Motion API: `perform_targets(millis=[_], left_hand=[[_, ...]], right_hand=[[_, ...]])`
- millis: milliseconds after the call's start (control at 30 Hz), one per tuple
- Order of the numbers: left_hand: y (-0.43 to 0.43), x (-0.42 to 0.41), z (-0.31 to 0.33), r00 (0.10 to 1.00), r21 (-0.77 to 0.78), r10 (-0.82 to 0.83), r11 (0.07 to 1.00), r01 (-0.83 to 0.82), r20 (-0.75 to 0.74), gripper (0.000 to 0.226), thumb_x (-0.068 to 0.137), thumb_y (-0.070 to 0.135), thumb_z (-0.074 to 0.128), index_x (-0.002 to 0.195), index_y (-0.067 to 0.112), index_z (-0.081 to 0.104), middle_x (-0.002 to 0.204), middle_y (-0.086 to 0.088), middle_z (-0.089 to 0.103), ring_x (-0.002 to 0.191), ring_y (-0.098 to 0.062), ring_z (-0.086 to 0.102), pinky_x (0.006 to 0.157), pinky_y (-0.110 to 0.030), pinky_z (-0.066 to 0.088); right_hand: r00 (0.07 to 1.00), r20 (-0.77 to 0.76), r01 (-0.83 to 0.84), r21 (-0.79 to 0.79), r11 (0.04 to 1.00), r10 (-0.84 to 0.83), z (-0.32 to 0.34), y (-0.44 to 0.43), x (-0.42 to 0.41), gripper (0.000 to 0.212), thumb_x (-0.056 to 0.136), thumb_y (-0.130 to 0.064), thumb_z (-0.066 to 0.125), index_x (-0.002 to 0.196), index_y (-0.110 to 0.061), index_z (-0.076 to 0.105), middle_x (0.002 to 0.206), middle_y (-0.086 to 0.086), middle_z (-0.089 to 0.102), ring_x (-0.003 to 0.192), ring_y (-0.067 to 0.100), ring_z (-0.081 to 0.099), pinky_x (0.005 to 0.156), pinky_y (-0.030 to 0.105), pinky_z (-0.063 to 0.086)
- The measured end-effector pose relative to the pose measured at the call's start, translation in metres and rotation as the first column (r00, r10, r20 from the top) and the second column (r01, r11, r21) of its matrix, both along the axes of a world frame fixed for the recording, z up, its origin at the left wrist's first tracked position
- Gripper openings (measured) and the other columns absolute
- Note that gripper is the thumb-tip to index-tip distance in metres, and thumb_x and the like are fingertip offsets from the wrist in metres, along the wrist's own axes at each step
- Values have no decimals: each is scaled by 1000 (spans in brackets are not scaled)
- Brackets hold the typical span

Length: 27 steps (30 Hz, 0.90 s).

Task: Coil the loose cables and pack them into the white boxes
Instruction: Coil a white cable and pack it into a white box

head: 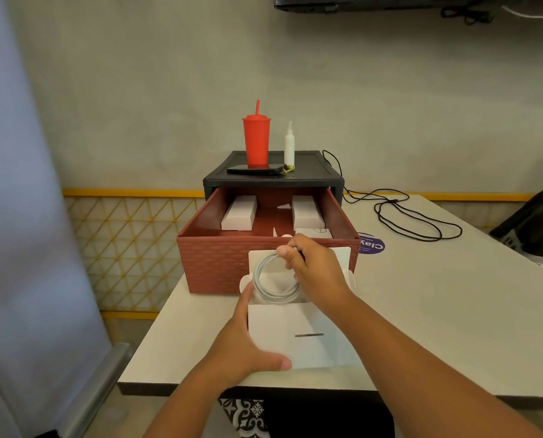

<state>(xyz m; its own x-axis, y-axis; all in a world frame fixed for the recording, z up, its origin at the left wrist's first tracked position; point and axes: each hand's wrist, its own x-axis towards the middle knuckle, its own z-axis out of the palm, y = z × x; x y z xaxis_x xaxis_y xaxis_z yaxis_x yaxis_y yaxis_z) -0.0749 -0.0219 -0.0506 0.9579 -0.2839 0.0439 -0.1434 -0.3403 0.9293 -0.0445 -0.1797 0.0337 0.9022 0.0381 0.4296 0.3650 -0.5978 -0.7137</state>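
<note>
One cable coil [274,294] in right hand [316,267], white box [298,341] in left hand [246,346]

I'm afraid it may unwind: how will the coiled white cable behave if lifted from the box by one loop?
Probably floppy and springy: the white cable lies in several loops with no tie visible, so they may slacken. It looks thin, so likely light. The right hand pinches it, and the white box may help hold the coil.
</note>
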Motion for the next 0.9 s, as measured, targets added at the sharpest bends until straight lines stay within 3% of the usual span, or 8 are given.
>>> perform_targets(millis=[100, 200, 300, 367, 467, 600, 733, 900], left_hand=[[0, 0, 0, 1000, -1, -6, 1000, 6, 5, 138, 37, 34, 93, 143, 48, 6, 129, 24, 47, 118, 0, 48, 103, -32, 43], [0, -1, 1, 1000, -2, -10, 1000, 10, 15, 132, 41, 30, 93, 140, 51, 9, 127, 27, 44, 113, 6, 47, 95, -22, 45], [-1, -5, 6, 1000, -14, 9, 1000, -9, 6, 126, 55, 19, 90, 133, 55, -2, 111, 41, 28, 97, 23, 36, 74, -3, 40], [0, -4, 3, 1000, -22, 13, 1000, -13, 18, 123, 58, 20, 89, 132, 55, -4, 112, 41, 28, 99, 23, 36, 74, -3, 39], [2, -2, -1, 1000, -43, 5, 999, -4, 14, 118, 61, 27, 87, 132, 58, -1, 119, 36, 36, 111, 12, 43, 86, -12, 40], [1, -2, 0, 1000, -75, 4, 997, -2, 30, 106, 72, 28, 80, 133, 56, -2, 118, 40, 33, 108, 19, 42, 81, -6, 40], [1, -2, 0, 999, -101, 0, 995, 3, 33, 102, 80, 25, 73, 132, 57, -9, 119, 44, 27, 102, 27, 41, 78, -3, 40], [1, -1, 0, 999, -145, 15, 989, -11, 28, 109, 81, 24, 71, 128, 54, -23, 118, 44, 27, 111, 15, 42, 87, -12, 43]], right_hand=[[1000, -18, 17, -63, 998, -18, 2, 1, 4, 20, 93, -39, 48, 88, -19, 51, 83, -2, 58, 80, 15, 53, 63, 17, 38], [986, -121, -136, -197, 971, 114, -1, 3, 2, 20, 93, -34, 51, 91, -17, 58, 84, -2, 57, 79, 14, 51, 60, 17, 39], [939, -240, -330, -427, 842, 246, -4, 4, 0, 27, 91, -35, 54, 88, -10, 65, 85, 6, 63, 80, 20, 55, 65, 27, 42], [926, -281, -364, -491, 791, 252, -4, 4, -1, 31, 92, -36, 52, 87, -8, 64, 87, 8, 62, 81, 21, 54, 67, 29, 41], [934, -302, -326, -507, 798, 189, -4, 2, -3, 30, 94, -40, 46, 88, -14, 60, 88, 1, 50, 83, 17, 49, 66, 25, 35], [905, -389, -363, -492, 792, 173, -2, 0, -12, 32, 95, -45, 39, 86, -16, 50, 91, 0, 49, 85, 16, 47, 71, 25, 37], [866, -458, -438, -508, 742, 198, 3, -1, -18, 34, 98, -34, 39, 113, -11, 60, 115, 7, 56, 102, 20, 51, 92, 30, 40], [880, -425, -425, -504, 752, 213, -2, -2, -18, 41, 95, -29, 48, 136, -28, 45, 139, -4, 46, 124, 18, 43, 106, 32, 31]])
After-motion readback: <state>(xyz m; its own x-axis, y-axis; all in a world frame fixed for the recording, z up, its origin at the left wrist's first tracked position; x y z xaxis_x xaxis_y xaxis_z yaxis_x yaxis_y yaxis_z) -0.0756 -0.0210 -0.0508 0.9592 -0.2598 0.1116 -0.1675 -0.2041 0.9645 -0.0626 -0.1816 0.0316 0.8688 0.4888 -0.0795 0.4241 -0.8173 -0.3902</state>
